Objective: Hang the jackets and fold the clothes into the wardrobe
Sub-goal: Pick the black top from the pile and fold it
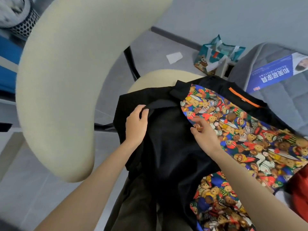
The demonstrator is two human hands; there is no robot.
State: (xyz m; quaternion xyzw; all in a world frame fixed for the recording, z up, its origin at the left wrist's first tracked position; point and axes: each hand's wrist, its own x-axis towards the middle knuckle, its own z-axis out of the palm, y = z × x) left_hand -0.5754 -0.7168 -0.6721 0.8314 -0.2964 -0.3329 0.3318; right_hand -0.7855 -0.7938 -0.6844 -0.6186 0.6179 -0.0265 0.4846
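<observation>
Fingers of the left hand (136, 125) pinch a black fold (160, 104) and those of the right hand (205, 135) pinch the bear-print lining (241, 130) edge, likely to straighten the jacket (166, 155) spread over the chair seat (150, 79).

The jacket (166, 147) is running off the right and bottom edges, and it is covering most of the chair seat (158, 77). The chair backrest (66, 80) is blurring near the lens and is being cropped by the top edge. The left hand (135, 125) is gripping a black fold, which is hiding its fingertips. The right hand (205, 132) is blending into the bear print; whether it is pinching cloth is not resolving. The frame is cutting off the basket (21, 20) and a red item (300, 189). Small print on the blue sheet (275, 72) is proving illegible.
</observation>
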